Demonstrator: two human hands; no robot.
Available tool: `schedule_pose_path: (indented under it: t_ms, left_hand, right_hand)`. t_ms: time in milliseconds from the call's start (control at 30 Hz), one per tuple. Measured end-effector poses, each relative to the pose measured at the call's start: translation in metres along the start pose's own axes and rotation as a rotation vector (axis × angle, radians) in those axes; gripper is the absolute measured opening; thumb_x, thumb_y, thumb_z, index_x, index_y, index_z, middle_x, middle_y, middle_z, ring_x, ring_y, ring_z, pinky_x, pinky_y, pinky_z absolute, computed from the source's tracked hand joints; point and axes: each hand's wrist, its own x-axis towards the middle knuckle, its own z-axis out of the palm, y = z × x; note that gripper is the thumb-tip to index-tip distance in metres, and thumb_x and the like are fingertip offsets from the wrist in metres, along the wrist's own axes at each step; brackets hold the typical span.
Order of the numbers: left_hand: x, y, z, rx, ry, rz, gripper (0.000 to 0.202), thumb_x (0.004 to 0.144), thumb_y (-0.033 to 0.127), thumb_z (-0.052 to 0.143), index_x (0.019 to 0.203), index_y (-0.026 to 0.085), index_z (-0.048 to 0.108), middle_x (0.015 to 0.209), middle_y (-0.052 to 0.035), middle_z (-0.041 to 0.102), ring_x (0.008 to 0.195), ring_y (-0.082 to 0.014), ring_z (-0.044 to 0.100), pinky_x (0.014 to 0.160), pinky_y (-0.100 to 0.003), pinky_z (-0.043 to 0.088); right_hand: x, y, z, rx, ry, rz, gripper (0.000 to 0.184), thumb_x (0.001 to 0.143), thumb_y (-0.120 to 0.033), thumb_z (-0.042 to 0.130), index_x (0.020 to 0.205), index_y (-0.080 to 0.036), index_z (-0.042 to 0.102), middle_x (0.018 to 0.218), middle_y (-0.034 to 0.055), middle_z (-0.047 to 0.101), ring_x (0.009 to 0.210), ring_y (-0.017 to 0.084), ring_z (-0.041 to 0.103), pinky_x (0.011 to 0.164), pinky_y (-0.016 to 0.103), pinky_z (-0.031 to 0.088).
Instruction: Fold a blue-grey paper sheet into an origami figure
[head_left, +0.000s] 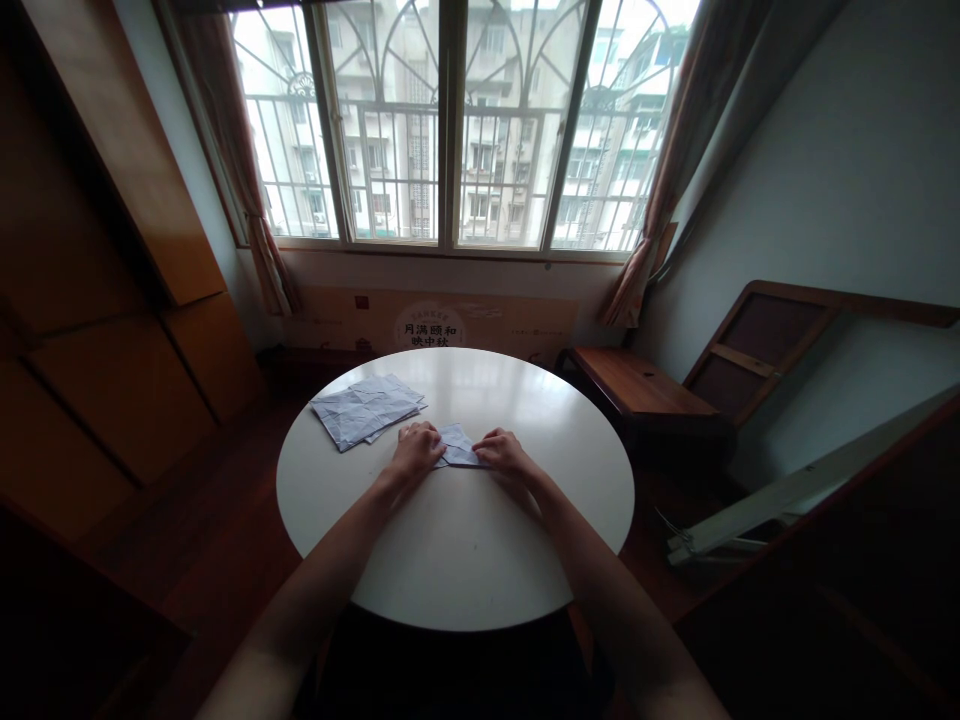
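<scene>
A small folded piece of pale bluish paper [459, 446] lies on the round white table [465, 560], between my two hands. My left hand [416, 448] grips its left edge, fingers curled and closed. At the right edge, my right hand [504, 450] pinches the paper between thumb and fingers. Creases run across the paper, and my fingers cover both its ends. Left of my left hand lies a stack of creased, flattened paper sheets [367, 408] of the same pale colour.
A wooden bench [645, 382] stands beyond the table at the right, with a wooden frame [765, 345] leaning on the wall. Behind the table is a long printed cardboard panel [510, 318] beneath the barred window. Wooden cabinets [120, 400] line the left side.
</scene>
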Motion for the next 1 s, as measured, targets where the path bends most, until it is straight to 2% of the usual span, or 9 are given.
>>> schedule_pose_path:
  t_ms: [167,367,667,833,1000]
  left_hand:
    - [0.004,-0.006,0.009,-0.228,-0.089,0.191,0.024,0.083,0.034,0.062,0.098,0.022,0.075,0.113,-0.0055,0.069,0.101,-0.0211,0.064,0.096,-0.031,0.046]
    - [0.007,-0.013,0.019,-0.279,-0.075,0.275,0.025,0.083,0.034,0.063,0.099,0.021,0.075,0.111,-0.0064,0.069,0.099,-0.0206,0.066,0.091,-0.028,0.05]
    - [0.005,-0.01,0.014,-0.22,-0.074,0.3,0.025,0.083,0.038,0.065,0.101,0.023,0.075,0.112,-0.0056,0.068,0.102,-0.0211,0.064,0.094,-0.029,0.047]
    - [0.003,-0.006,0.011,-0.145,-0.084,0.282,0.032,0.082,0.041,0.066,0.109,0.024,0.073,0.119,-0.006,0.066,0.109,-0.0235,0.061,0.1,-0.033,0.043]
    - [0.0,-0.003,0.008,-0.086,-0.105,0.257,0.04,0.081,0.047,0.066,0.115,0.026,0.07,0.125,-0.006,0.063,0.114,-0.0259,0.058,0.103,-0.036,0.041]
  right_hand:
    - [-0.001,-0.001,-0.001,-0.016,0.002,-0.01,0.022,0.079,-0.032,0.065,0.095,-0.028,0.078,0.104,0.0072,0.067,0.097,0.023,0.062,0.091,0.035,0.047]
    - [-0.002,-0.004,-0.005,-0.015,-0.014,-0.015,0.022,0.079,-0.032,0.064,0.095,-0.027,0.079,0.105,0.0077,0.068,0.096,0.023,0.063,0.091,0.035,0.047]
    - [-0.004,-0.01,-0.007,-0.042,-0.03,0.01,0.023,0.079,-0.032,0.065,0.099,-0.029,0.078,0.108,0.0074,0.066,0.1,0.024,0.06,0.092,0.035,0.045]
    - [-0.008,-0.013,-0.009,-0.141,-0.03,0.066,0.027,0.083,-0.035,0.064,0.107,-0.034,0.074,0.114,0.0059,0.063,0.109,0.027,0.053,0.095,0.039,0.039]
    - [-0.009,-0.015,-0.013,-0.158,-0.028,0.094,0.024,0.085,-0.036,0.063,0.106,-0.035,0.074,0.115,0.0045,0.063,0.11,0.026,0.051,0.094,0.037,0.036]
